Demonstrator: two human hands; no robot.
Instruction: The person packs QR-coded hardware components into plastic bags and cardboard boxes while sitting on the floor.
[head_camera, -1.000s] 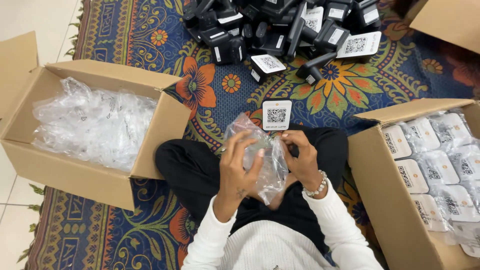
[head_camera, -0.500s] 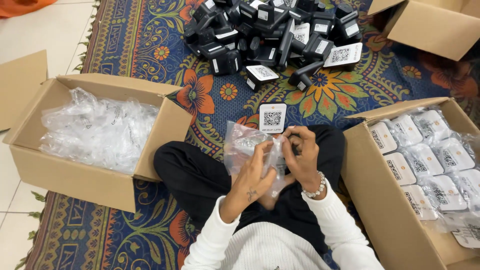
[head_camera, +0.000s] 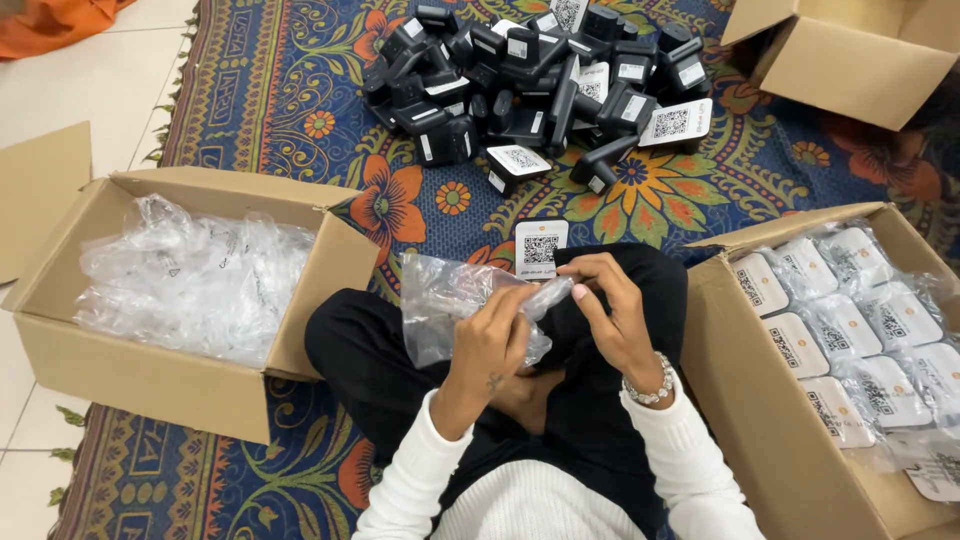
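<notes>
Clear plastic is the working material at this station: a crumpled clear plastic bag (head_camera: 462, 310) is held over the lap of a seated person in black trousers and a white sweater.

Grip state. The left hand (head_camera: 492, 342) is closed on the bag's right-hand portion, fingers curled round the film. The right hand (head_camera: 612, 318) pinches the bag's mouth between thumb and fingertips; its other fingers are partly spread. Both hands therefore have hold of the same bag. Whether anything is inside the bag cannot be told.

Position. The bag lies to the left of both hands, its long axis running roughly left to right, with the free, bunched end pointing toward the left-hand cardboard box (head_camera: 130, 360). The pinched mouth lies between the two hands, nearer the right hand.

Surroundings. A white card with a square code (head_camera: 541, 248) rests on the patterned rug (head_camera: 300, 90) just beyond the hands, touching the knee line. Further out lies a heap of small black devices (head_camera: 530, 90), some bearing white labels. The left-hand box holds loose clear bags. The right-hand cardboard box (head_camera: 760, 420) holds rows of bagged white-labelled units. A third cardboard box (head_camera: 850, 65) stands at the far right.

Clearance. Open room exists only over the lap; both box walls stand close to the knees on either side.
</notes>
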